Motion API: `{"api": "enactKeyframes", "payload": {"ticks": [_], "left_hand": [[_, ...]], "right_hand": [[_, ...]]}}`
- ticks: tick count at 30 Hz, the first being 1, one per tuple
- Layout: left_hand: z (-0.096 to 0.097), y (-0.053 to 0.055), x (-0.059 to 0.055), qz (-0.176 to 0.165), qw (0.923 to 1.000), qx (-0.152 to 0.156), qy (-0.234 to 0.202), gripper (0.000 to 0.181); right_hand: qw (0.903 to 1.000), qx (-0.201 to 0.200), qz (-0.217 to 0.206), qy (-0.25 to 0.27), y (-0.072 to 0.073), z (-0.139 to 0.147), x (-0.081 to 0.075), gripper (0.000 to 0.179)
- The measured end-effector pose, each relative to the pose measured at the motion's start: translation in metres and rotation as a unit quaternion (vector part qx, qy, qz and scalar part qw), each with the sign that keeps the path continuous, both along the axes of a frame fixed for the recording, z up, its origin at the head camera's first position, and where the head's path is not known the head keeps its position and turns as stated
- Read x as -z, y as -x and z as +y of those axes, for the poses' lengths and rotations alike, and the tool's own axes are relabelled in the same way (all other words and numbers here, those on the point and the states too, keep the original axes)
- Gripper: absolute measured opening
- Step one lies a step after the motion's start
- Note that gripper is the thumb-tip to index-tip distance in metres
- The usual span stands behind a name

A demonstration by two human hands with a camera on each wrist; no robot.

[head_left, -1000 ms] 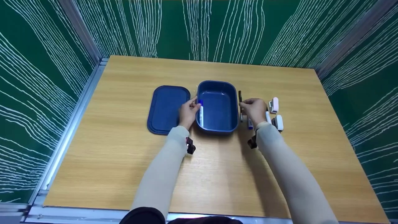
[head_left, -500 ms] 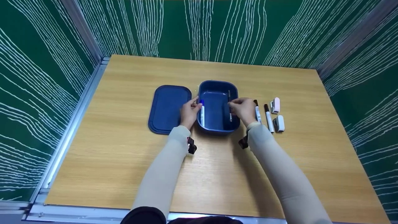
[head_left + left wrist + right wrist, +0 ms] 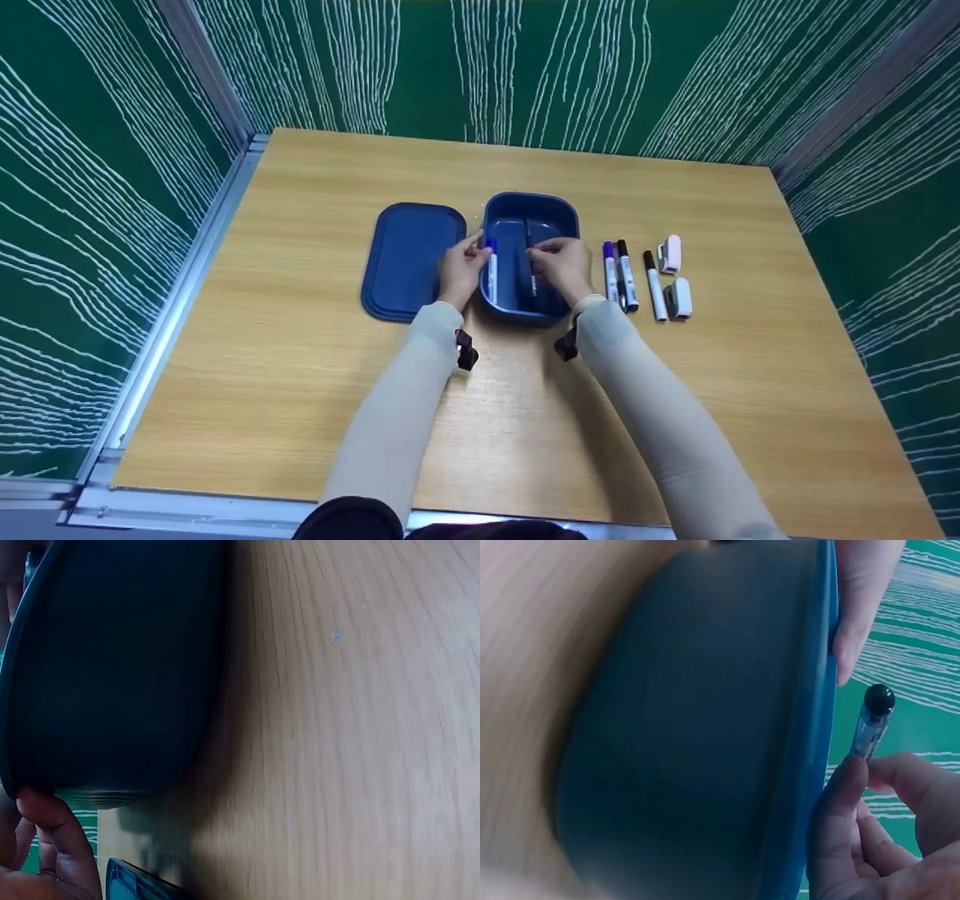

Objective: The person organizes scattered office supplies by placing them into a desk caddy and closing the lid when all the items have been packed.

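The left hand (image 3: 457, 274) holds the left wall of the blue box (image 3: 519, 317), and in the left wrist view its fingertips meet just at the rim. The right hand (image 3: 564, 266) pinches a slim dark pen (image 3: 528, 231) between thumb and fingers over the middle of the box; the pen points away from the person, and the right wrist view shows its near end, clear with a rounded dark tip, beyond the rim. Whether the pen touches the floor of the box cannot be told. Inside, along the left wall, lies a white marker with a blue cap (image 3: 493, 277), its cap at the far end. The blue lid (image 3: 409, 259) lies flat to the left of the box, partly behind the left hand. To the right of the box, a purple-capped marker (image 3: 610, 271) and a black-capped marker (image 3: 628, 279) lie close together, caps facing away, with something slim and dark between their near ends. Another black-capped marker, the lone one (image 3: 655, 289), lies farther right, near a small pink item (image 3: 671, 253) and a small white item (image 3: 680, 298). All this is on a wooden tabletop (image 3: 300, 225), with green walls (image 3: 420, 90) marked by white lines around it.
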State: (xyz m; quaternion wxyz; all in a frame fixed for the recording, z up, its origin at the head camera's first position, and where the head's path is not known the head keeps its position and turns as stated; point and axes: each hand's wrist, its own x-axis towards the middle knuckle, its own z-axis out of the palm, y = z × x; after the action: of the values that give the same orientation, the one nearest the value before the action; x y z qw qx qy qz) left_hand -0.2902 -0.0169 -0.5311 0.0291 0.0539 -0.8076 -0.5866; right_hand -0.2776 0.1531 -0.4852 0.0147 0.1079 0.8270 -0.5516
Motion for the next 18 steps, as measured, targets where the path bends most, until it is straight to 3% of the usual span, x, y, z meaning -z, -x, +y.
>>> {"api": "enactKeyframes", "payload": {"ticks": [9, 18], "left_hand": [[0.001, -0.001, -0.002, -0.003, 1.0, 0.002, 0.0, 0.04], [-0.001, -0.001, 0.0, 0.009, 0.9999, 0.007, 0.008, 0.04]], "right_hand": [[0.9995, -0.016, -0.019, -0.02, -0.002, -0.015, 0.01, 0.019], [0.9993, -0.006, -0.032, 0.02, -0.002, -0.025, 0.024, 0.017]]}}
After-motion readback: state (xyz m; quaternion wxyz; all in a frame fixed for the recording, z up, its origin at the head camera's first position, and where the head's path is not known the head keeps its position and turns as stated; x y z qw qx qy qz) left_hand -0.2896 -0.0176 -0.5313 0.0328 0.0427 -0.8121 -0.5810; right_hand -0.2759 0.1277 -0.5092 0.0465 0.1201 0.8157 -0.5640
